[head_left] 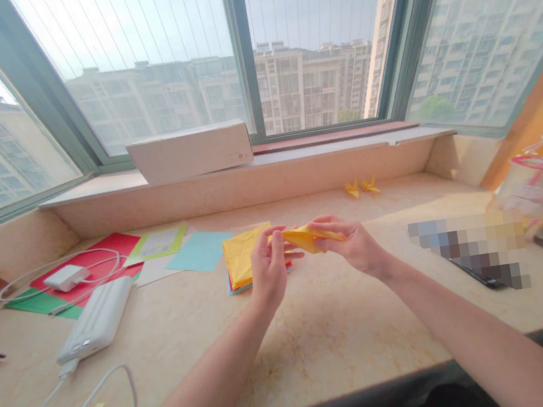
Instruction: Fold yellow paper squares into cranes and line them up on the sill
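Observation:
Between my two hands, above the stone counter, is a piece of folded yellow paper (pixel 309 238). My left hand (pixel 270 261) pinches its left end, thumb up. At the other end, the fingers of my right hand (pixel 350 243) are closed on the paper. Behind and below my left hand lies a stack of coloured paper (pixel 239 262), a creased yellow sheet on top with blue and red edges beneath. Two small folded yellow paper cranes (pixel 361 187) stand farther back, right of my hands.
On the left lie red (pixel 109 250), green and blue sheets, a white charger (pixel 66 277), a white power bank (pixel 96 319) and looping cables. A white box (pixel 191 153) rests on the window ledge. At right are a blurred-out dark object (pixel 482 261) and a clear drink container (pixel 527 191).

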`<state>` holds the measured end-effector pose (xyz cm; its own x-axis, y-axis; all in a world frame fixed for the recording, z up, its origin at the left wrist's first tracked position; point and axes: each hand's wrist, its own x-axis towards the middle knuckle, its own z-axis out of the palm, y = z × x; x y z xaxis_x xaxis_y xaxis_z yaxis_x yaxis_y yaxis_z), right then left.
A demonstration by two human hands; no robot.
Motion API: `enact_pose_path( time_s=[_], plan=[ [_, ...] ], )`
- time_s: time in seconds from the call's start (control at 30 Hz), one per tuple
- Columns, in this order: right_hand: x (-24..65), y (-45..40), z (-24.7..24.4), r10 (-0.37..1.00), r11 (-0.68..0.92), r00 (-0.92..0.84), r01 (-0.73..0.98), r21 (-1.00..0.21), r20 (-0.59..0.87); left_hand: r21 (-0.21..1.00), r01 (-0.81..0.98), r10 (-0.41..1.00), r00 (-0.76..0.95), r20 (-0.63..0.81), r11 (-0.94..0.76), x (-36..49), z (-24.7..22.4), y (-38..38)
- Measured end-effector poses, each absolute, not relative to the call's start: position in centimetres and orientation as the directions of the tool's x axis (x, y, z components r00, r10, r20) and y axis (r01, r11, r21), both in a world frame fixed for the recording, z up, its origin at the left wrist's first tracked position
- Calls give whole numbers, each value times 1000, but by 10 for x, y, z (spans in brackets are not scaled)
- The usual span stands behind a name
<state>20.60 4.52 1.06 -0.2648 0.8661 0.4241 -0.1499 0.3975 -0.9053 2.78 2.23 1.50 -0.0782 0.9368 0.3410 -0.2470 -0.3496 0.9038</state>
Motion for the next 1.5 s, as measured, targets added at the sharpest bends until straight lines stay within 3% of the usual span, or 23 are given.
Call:
enact_pose_path(
  time_s=[0.37,0.6,0.73,0.97,1.27,1.5],
  plan=[
    [208,43,15,843,431,-301,-115,-895,445,922,-168,936,-106,336,-350,26,13,22],
    [213,41,16,807,434,-382,-132,-891,450,854,255,888,42,458,-453,13,16,24],
    [215,42,16,775,463,-426,-119,-878,466,774,367,853,140,502,-516,8,18,25],
    [215,41,14,717,500,-531,-60,-864,451,731,419,842,303,446,-538,10,22,18],
    [215,40,15,693,529,-538,-72,-845,479,835,355,900,279,335,-421,12,15,27],
    [217,38,20,770,452,-474,-66,-889,427,887,260,912,259,317,-382,12,13,29]
  ],
)
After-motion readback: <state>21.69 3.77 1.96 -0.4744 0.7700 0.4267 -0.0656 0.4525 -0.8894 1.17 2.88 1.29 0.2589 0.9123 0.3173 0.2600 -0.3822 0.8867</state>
